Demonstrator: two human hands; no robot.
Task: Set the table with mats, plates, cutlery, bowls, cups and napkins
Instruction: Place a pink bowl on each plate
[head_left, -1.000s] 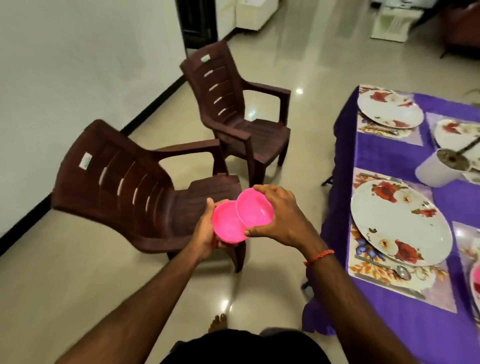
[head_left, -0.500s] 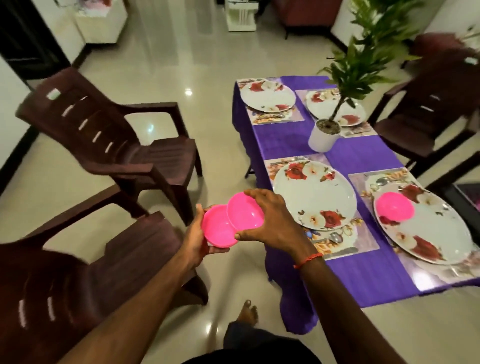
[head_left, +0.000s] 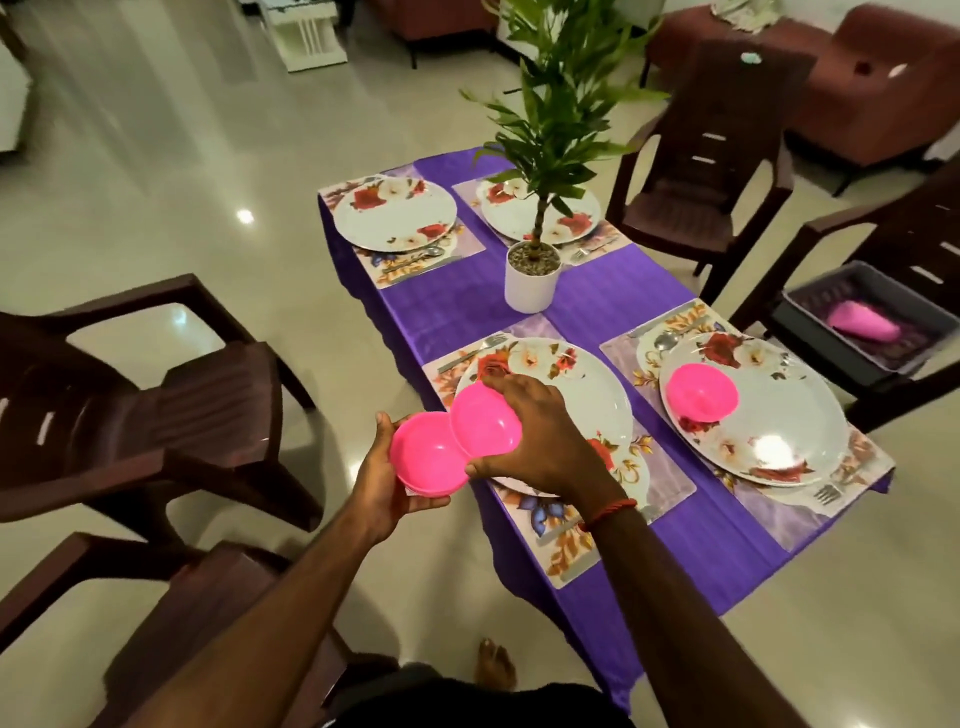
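near plate: part hidden by right hand | basket item: blurred

The table, under a purple cloth, bears four floral mats: one beneath the right hand, one right of it, two beyond, where a plant pot perhaps touches one.

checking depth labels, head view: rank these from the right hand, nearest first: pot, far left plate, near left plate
1. Near left plate: directly under the right hand, which holds a bowl.
2. Pot: table centre, beyond that plate.
3. Far left plate: far end of the table, left side.
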